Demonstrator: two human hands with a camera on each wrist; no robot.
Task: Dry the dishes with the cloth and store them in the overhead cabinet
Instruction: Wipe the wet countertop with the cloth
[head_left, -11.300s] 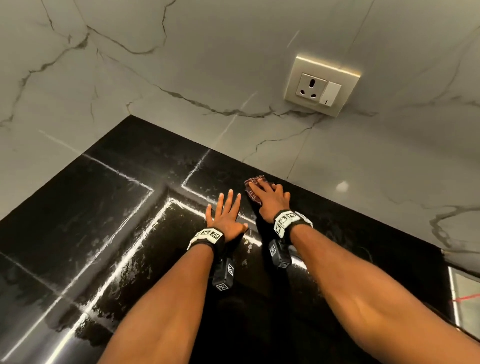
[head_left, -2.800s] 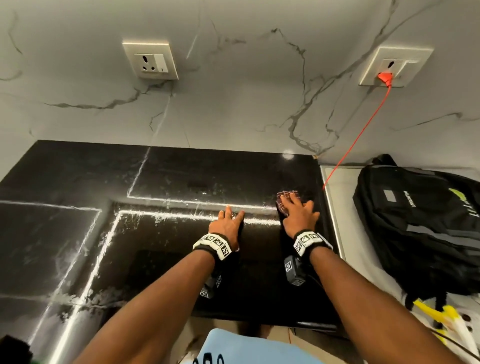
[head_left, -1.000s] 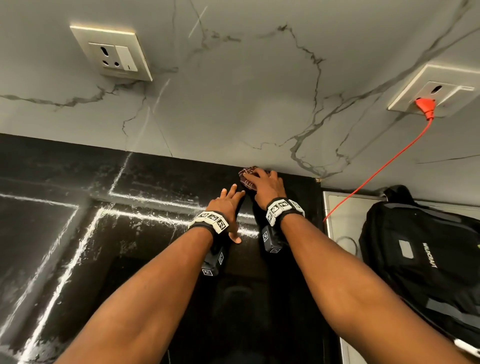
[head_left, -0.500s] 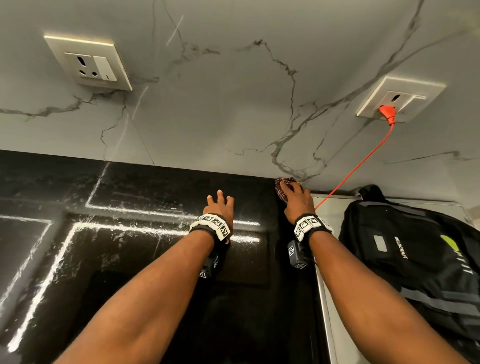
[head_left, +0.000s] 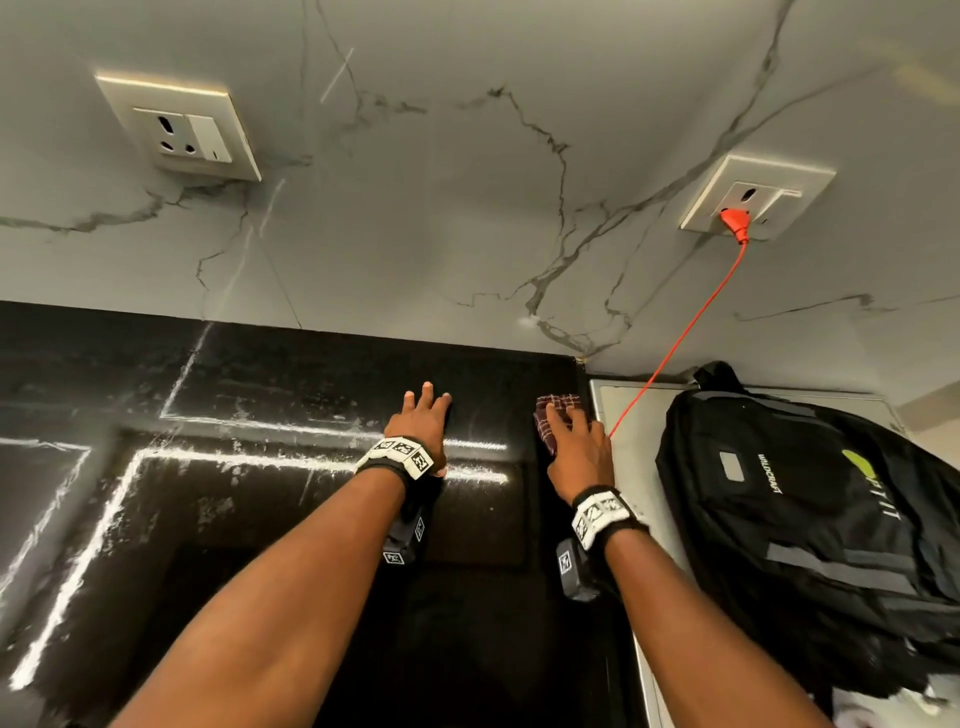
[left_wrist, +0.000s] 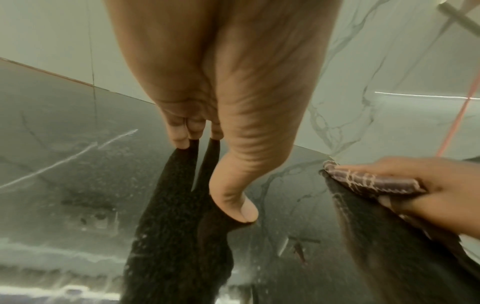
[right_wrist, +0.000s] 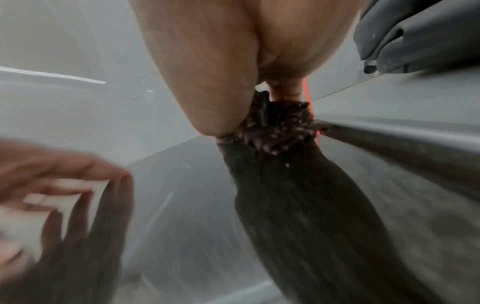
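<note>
A dark red checked cloth (head_left: 556, 410) lies folded on the glossy black countertop (head_left: 260, 519), close to its back right corner. My right hand (head_left: 576, 441) lies over the cloth, fingers stretched on top. In the left wrist view the right hand (left_wrist: 428, 185) has its thumb tucked against the near edge of the cloth (left_wrist: 363, 181). In the right wrist view the cloth (right_wrist: 280, 131) bunches under the fingers. My left hand (head_left: 423, 421) rests flat on the counter to the left, holding nothing. No dishes are in view.
A black backpack (head_left: 805, 493) lies on the steel surface (head_left: 623, 415) right of the counter. A red cable (head_left: 685, 332) runs from a wall socket (head_left: 753, 197) down behind it. A second socket (head_left: 182, 135) sits on the marble wall at upper left.
My right hand slid the cloth right, from beside my left hand to the counter's right edge, then drew it slightly back from the wall. My left hand stayed flat on the counter.
</note>
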